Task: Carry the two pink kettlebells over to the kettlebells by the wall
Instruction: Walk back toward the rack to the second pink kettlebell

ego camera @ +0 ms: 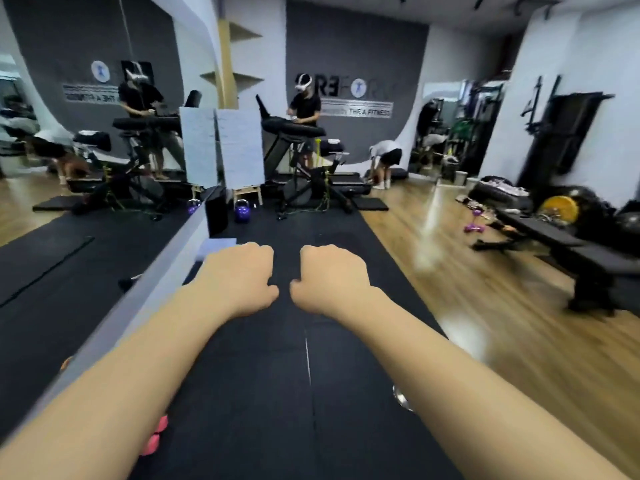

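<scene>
— What lay around the black rubber mat [263, 375]?
— A mirror [52, 202] ran along its left edge; glossy wood floor [450, 289] lay to its right, with a padded bench [568, 247] there. A rounded purple kettlebell [241, 211] stood at the mat's far end.
— And the hands?
— Left hand [239, 275] and right hand [329, 275] were curled into fists above the mat, empty. A pink kettlebell [154, 438] peeked from under the left forearm.

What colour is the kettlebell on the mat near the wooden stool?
Purple; the kettlebell shows in the head view.

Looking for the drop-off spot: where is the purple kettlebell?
The purple kettlebell sits on the black mat, far ahead and left of centre, beside the black box against the mirror.
</scene>
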`<move>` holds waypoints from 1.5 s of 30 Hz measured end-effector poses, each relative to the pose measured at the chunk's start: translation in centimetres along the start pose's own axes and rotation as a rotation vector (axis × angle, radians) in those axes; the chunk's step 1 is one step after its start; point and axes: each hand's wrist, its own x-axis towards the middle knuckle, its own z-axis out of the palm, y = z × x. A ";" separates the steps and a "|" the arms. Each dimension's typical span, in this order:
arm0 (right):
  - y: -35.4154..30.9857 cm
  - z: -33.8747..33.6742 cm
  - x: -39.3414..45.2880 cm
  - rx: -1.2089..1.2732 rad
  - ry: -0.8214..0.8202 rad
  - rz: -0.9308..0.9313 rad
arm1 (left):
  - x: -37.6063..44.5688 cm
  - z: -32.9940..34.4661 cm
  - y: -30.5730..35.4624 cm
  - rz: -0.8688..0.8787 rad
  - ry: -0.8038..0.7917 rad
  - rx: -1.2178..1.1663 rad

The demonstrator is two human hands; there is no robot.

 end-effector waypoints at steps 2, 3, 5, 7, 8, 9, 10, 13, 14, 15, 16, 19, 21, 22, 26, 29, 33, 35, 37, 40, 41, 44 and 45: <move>4.2 -1.1 -0.9 -0.015 -0.004 0.070 | 2.4 0.0 3.9 0.091 0.010 -0.033; 6.5 -1.7 -1.6 -0.022 0.000 0.113 | 3.8 0.2 6.1 0.136 0.015 -0.056; 11.4 -3.0 -3.3 -0.042 0.024 0.206 | 6.2 0.4 11.1 0.224 0.018 -0.096; 16.3 -4.4 -5.4 -0.067 0.053 0.293 | 8.2 0.6 16.5 0.308 0.027 -0.123; 19.0 -5.2 -6.7 -0.077 0.061 0.342 | 9.1 0.8 19.6 0.354 0.030 -0.147; 21.8 -6.1 -8.0 -0.087 0.062 0.393 | 10.0 0.9 23.0 0.401 0.025 -0.175; 24.6 -7.1 -9.5 -0.100 0.063 0.437 | 10.8 1.0 26.5 0.444 0.019 -0.200; 32.8 -9.6 -13.9 -0.147 0.069 0.537 | 12.6 1.3 36.8 0.574 0.017 -0.244; 35.7 -10.5 -15.3 -0.166 0.074 0.567 | 13.2 1.3 40.6 0.618 0.014 -0.261; 38.5 -11.4 -16.9 -0.187 0.080 0.594 | 13.8 1.2 44.1 0.657 0.006 -0.275; 40.6 -12.2 -18.2 -0.204 0.083 0.617 | 14.1 1.0 47.0 0.690 -0.003 -0.283; 48.1 -14.5 -23.0 -0.273 0.095 0.682 | 15.4 0.7 57.2 0.811 0.017 -0.337; 52.3 -15.7 -25.8 -0.306 0.126 0.728 | 15.8 0.3 63.0 0.887 0.036 -0.363; 54.4 -16.3 -27.1 -0.315 0.132 0.759 | 15.8 0.2 65.9 0.930 0.040 -0.375; 62.2 -17.4 -31.6 -0.334 0.154 0.870 | 16.5 1.0 76.3 1.043 0.064 -0.385; 68.4 -17.7 -34.2 -0.351 0.136 0.951 | 18.1 2.6 83.6 1.122 0.057 -0.414; 77.1 -17.7 -35.8 -0.375 0.087 1.057 | 21.5 4.9 92.7 1.192 0.006 -0.443; 82.0 -17.9 -35.9 -0.389 0.078 1.096 | 23.9 5.9 97.4 1.228 0.024 -0.448; 86.5 -18.5 -35.9 -0.392 0.063 1.121 | 26.3 6.5 101.8 1.266 0.049 -0.432; 93.6 -20.0 -35.6 -0.407 0.037 1.171 | 30.7 6.6 108.7 1.333 0.038 -0.383; 95.6 -20.6 -35.5 -0.408 0.041 1.184 | 32.0 6.5 110.7 1.355 0.044 -0.369; 102.3 -22.4 -35.5 -0.402 0.086 1.220 | 35.9 6.1 117.2 1.415 0.063 -0.406; 104.5 -22.9 -35.7 -0.393 0.101 1.229 | 36.9 6.3 119.3 1.434 0.059 -0.420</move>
